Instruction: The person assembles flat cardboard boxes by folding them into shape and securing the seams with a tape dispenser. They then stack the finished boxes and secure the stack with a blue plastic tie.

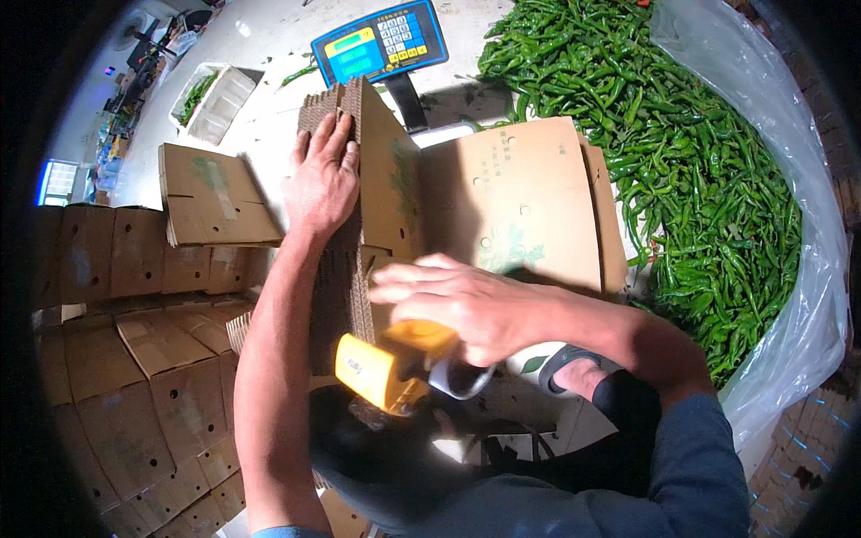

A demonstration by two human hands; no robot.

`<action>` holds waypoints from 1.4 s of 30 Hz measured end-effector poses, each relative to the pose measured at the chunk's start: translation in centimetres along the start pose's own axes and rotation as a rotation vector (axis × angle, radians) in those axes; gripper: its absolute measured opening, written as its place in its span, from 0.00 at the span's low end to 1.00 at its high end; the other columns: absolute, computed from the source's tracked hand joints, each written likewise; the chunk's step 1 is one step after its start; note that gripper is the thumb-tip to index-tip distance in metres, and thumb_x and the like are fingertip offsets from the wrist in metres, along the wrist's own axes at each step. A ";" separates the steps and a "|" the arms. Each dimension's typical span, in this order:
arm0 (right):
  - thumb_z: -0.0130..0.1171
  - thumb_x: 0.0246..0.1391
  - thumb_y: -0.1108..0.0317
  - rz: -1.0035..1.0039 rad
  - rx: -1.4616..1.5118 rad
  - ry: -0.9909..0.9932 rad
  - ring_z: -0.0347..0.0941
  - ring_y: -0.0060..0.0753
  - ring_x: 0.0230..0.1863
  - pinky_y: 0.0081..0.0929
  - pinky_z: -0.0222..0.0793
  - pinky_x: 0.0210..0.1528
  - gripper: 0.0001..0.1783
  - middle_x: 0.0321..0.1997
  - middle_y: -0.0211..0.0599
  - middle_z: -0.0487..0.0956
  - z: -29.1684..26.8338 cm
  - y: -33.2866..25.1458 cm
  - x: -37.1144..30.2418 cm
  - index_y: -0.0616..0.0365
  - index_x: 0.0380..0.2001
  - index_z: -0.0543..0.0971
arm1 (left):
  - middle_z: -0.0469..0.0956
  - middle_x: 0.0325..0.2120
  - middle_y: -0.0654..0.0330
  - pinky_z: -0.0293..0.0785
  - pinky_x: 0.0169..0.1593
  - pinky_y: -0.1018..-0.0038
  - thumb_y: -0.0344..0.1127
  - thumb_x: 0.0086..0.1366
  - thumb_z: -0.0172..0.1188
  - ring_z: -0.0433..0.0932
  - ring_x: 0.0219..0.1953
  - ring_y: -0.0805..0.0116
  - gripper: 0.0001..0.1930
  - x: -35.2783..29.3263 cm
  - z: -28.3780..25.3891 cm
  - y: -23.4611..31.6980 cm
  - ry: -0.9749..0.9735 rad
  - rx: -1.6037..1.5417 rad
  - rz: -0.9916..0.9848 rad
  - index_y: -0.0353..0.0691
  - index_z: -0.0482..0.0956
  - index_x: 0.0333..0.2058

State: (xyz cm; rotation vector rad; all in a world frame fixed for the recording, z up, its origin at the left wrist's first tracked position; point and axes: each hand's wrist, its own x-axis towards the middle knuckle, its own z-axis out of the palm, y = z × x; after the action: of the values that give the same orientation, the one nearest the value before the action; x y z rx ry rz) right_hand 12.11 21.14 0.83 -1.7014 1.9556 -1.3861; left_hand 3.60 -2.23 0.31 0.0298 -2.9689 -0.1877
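Note:
My left hand [325,179] lies with its fingers stretched out on top of an upright stack of flattened cardboard boxes [381,170], whose corrugated edges face up. Just in front of that stack, my right hand [462,303] grips a yellow tape dispenser [368,369], slightly blurred. A pale tape roll [464,381] shows below the hand; the handle is mostly hidden. My right fingertips are close to the stack's near end, but I cannot tell if they touch it. Right of the stack, an opened-out cardboard box [516,202] leans at a slant, with round holes and green print.
A heap of green chili peppers [700,188] on clear plastic sheeting [821,224] fills the right side. Behind the stack stands a blue-framed scale display [380,45]. At left are a white foam crate [224,103], a folded box [211,193] and piled cartons [117,394].

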 end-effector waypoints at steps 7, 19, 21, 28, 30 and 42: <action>0.61 0.27 0.78 -0.026 -0.145 -0.093 0.54 0.47 0.69 0.44 0.49 0.67 0.31 0.65 0.49 0.64 1.3 1.5 1.1 0.64 0.44 0.73 | 0.58 0.65 0.69 0.62 0.59 0.47 0.52 0.70 0.39 0.55 0.66 0.51 0.23 -0.2 -0.2 -0.6 0.019 0.027 0.061 0.61 0.62 0.62; 0.64 0.25 0.73 -0.067 -0.207 -0.105 0.57 0.49 0.66 0.47 0.51 0.65 0.27 0.60 0.51 0.68 -0.1 -1.5 1.1 0.64 0.38 0.74 | 0.61 0.63 0.68 0.64 0.59 0.50 0.53 0.70 0.38 0.56 0.64 0.47 0.23 -0.4 -0.1 -1.0 0.061 0.016 0.073 0.60 0.64 0.61; 0.64 0.26 0.73 -0.123 -0.206 -0.095 0.58 0.48 0.66 0.48 0.51 0.64 0.26 0.60 0.51 0.68 0.4 -0.8 2.7 0.64 0.38 0.74 | 0.61 0.63 0.68 0.65 0.60 0.54 0.53 0.70 0.38 0.57 0.64 0.46 0.23 -0.5 -0.3 -0.5 0.051 0.006 0.069 0.59 0.64 0.61; 0.63 0.29 0.79 -0.007 -0.197 -0.218 0.55 0.48 0.68 0.43 0.59 0.60 0.22 0.63 0.48 0.66 -0.3 -0.6 1.0 0.65 0.35 0.73 | 0.61 0.63 0.67 0.66 0.59 0.55 0.52 0.71 0.37 0.57 0.64 0.45 0.23 -0.6 -0.4 -0.6 0.048 0.040 0.075 0.58 0.63 0.62; 0.63 0.30 0.76 0.003 -0.254 -0.206 0.58 0.45 0.67 0.39 0.61 0.57 0.20 0.62 0.47 0.67 -1.1 -1.3 -0.2 0.63 0.34 0.74 | 0.60 0.64 0.67 0.67 0.59 0.55 0.52 0.71 0.37 0.56 0.64 0.45 0.23 -0.5 -0.2 -0.7 0.037 0.047 0.077 0.57 0.62 0.62; 0.54 0.41 0.77 1.088 0.089 -0.050 0.77 0.43 0.25 0.38 0.70 0.27 0.13 0.23 0.49 0.77 -2.4 0.5 -7.2 0.66 0.35 0.74 | 0.59 0.64 0.66 0.67 0.59 0.55 0.52 0.70 0.39 0.55 0.65 0.45 0.24 0.0 0.3 -1.7 0.073 0.081 0.140 0.57 0.62 0.62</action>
State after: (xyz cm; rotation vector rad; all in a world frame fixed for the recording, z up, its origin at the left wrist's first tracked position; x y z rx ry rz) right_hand 12.38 28.47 -1.17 -0.4018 2.1598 -0.9318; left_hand 3.53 -3.87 -0.15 -0.1578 -2.8901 -0.0472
